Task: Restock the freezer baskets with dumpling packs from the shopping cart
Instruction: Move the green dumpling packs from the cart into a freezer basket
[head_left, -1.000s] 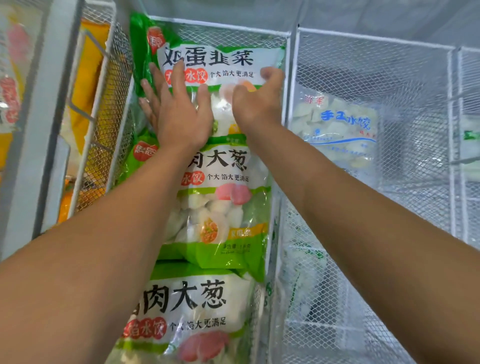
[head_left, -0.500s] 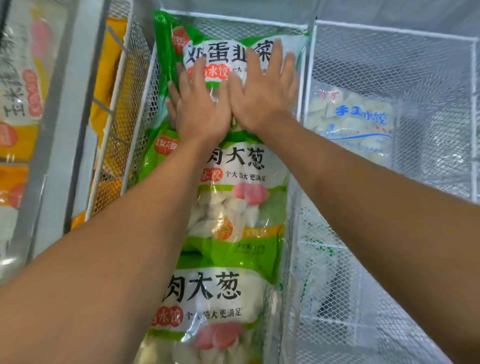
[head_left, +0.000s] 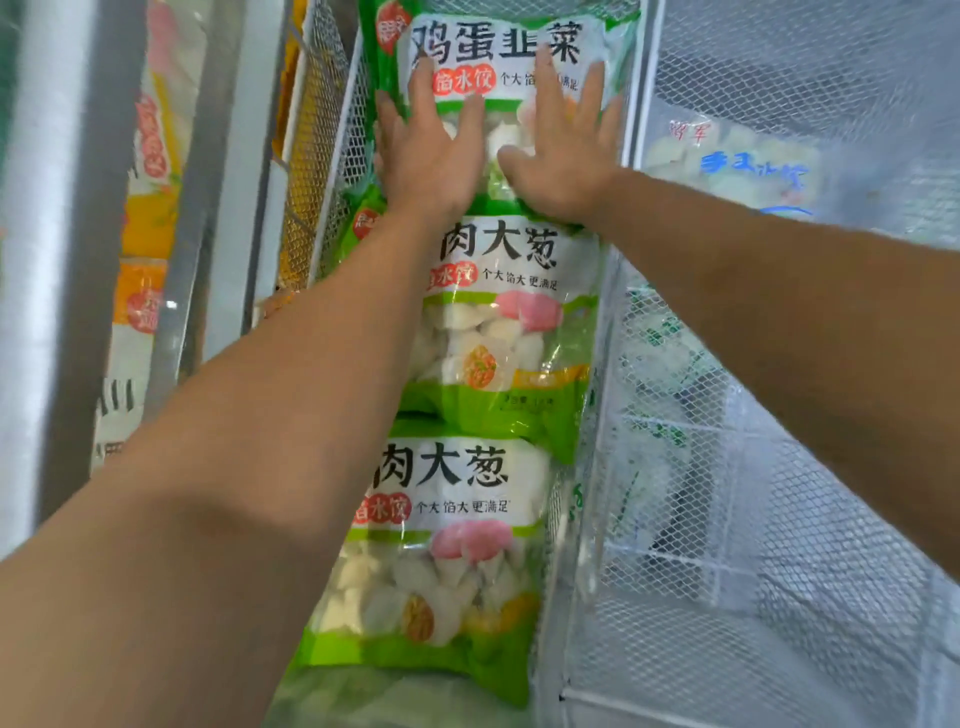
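Palms flat on far green pack (head_left: 498, 57), far end of white mesh basket (head_left: 636, 135). My left hand (head_left: 431, 156) and right hand (head_left: 563, 161) side by side, fingers spread, gripping nothing, equally near. Pack long axis near-to-far, overlapping middle pack (head_left: 498, 332); near pack (head_left: 441, 551) below. Next likely withdraw toward me.
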